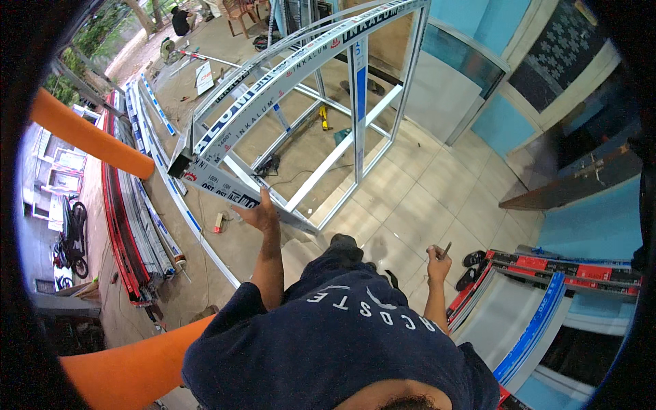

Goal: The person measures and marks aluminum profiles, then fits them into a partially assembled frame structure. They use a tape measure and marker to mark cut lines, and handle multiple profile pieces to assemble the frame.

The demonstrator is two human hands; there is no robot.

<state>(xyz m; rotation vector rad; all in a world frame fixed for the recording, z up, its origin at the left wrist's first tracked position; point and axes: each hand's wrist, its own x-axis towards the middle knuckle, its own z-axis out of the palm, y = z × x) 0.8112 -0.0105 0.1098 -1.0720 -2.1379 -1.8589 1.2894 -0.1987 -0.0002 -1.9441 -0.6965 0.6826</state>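
Observation:
My left hand (261, 213) grips the lower near rail of a large aluminium frame (236, 193), its fingers bent over the edge. The frame stands upright in front of me, built of silver profiles partly covered in printed film, with an upright post (358, 109) and crossbars between its sides. Out to the right and apart from the frame, my right hand (436, 265) is closed around a short, thin, dark stick-like object (447, 250). Its exact kind is too small to make out.
Long profiles (130, 225) lie stacked on the left, beside orange posts (96, 133). A yellow tool (324, 117) lies on the floor inside the frame. More frames (540, 321) stand at lower right near black shoes (470, 268). A person (181, 22) sits far off.

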